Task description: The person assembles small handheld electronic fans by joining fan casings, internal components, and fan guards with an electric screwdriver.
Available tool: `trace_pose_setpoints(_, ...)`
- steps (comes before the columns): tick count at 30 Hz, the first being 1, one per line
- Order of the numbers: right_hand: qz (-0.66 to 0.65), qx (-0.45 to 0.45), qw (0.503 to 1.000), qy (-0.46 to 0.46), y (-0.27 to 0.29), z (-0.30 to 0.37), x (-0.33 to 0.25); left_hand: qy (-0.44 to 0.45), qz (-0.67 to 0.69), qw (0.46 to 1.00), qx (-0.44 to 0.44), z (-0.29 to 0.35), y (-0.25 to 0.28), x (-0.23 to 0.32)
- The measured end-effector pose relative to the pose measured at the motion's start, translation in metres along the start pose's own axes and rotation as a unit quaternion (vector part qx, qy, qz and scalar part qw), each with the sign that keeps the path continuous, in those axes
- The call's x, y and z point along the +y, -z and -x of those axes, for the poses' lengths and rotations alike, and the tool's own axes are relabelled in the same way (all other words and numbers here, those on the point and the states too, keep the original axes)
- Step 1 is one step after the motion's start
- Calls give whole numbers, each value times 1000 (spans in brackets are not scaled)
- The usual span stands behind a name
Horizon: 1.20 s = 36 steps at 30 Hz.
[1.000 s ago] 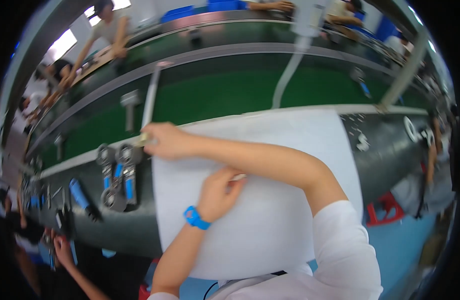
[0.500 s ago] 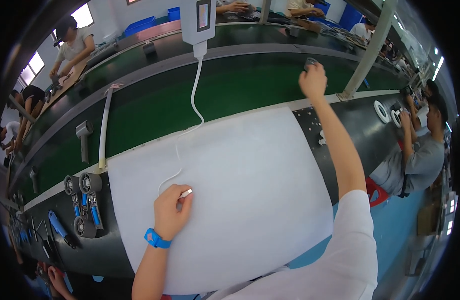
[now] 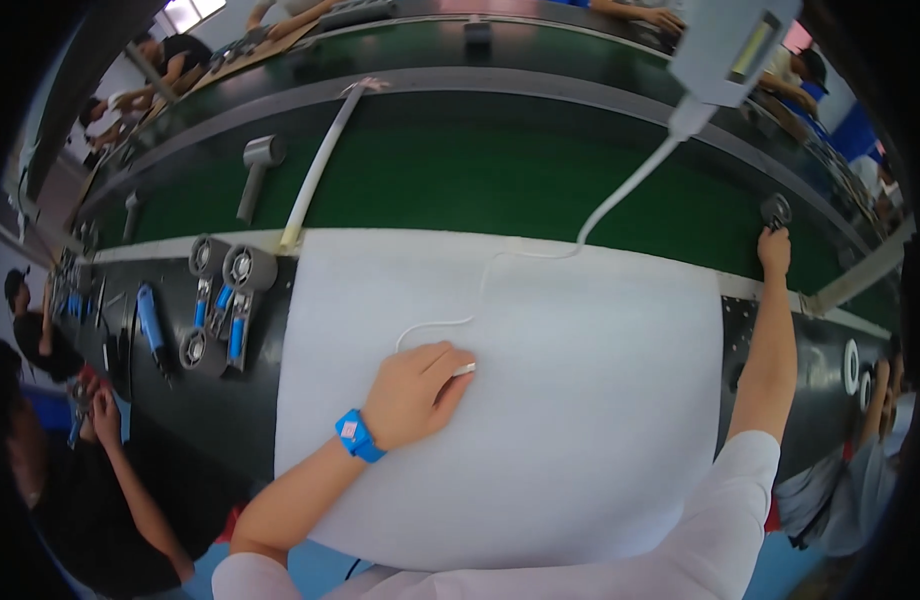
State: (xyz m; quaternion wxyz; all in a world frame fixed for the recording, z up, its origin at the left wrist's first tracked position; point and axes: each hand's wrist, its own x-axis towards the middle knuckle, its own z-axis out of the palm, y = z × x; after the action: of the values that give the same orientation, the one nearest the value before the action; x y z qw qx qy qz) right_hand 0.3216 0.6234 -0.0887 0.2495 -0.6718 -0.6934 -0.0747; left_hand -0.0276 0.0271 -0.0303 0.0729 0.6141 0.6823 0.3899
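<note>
My left hand (image 3: 417,392), with a blue band (image 3: 359,435) on its wrist, is closed over the white mat (image 3: 570,420). It pinches a small cable plug (image 3: 464,369) whose pale tip sticks out past the fingers. A thin white cable (image 3: 620,195) runs from near this hand across the mat to a white device (image 3: 732,55) with a small display, hanging above. My right hand (image 3: 774,254) reaches far right over the green conveyor belt (image 3: 460,180), closed around the handle of a grey hair-dryer-shaped device (image 3: 776,211), its round head up.
Left of the mat lie several grey round-headed units with blue cells (image 3: 220,300) and a blue electric screwdriver (image 3: 151,325). Another grey dryer-shaped body (image 3: 259,170) lies on the belt beside a white post (image 3: 322,165). White rings (image 3: 851,366) lie at right. Co-workers sit on both sides.
The view has swung left, so the bench appears shifted right. My right hand still grips the grey device, whose round head now shows more. My left hand keeps the plug over the mat.
</note>
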Motion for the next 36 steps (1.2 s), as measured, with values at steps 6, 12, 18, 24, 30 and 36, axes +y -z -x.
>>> trace_pose_setpoints(6,-50,-14,995,84,19,-4,-10,-21,19,999,19,-5,-1,-4)
trace_pose_setpoints(12,-228,114,957,137,93,89,-65,-37,27,999,18,-8,-7,-7)
trace_pose_setpoints(18,-688,-258,678,-8,223,242,-163,24,59,998,-24,-6,-3,-7)
trace_pose_setpoints(24,-714,-413,564,24,251,351,-203,30,106,994,-28,-9,-5,-4)
trace_pose_setpoints(30,-668,-451,591,37,244,385,-216,41,129,989,-53,-7,3,-4)
trace_pose_setpoints(36,-653,-460,602,19,229,389,-210,50,142,986,-65,-7,3,-4)
